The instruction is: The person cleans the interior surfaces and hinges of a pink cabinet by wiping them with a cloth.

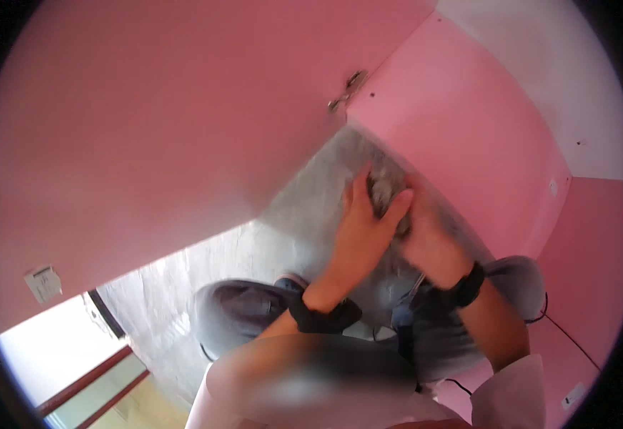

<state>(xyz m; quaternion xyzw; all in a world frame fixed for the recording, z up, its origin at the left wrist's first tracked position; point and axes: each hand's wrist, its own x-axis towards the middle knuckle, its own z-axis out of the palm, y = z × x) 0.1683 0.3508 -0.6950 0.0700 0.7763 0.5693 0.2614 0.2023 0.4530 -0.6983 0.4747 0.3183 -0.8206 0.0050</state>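
Far left, a white label (43,284) is fixed to a large pink panel (147,121). A metal fitting (355,82) sits at its edge beside a second pink panel (461,129). The left hand (363,230), fingers curved, grasps a small greyish object (382,191), blurred, held between both hands above the grey floor (218,261). The right hand (429,243) closes around its other side, partly hiding it. Both wrists carry black bands (466,287).
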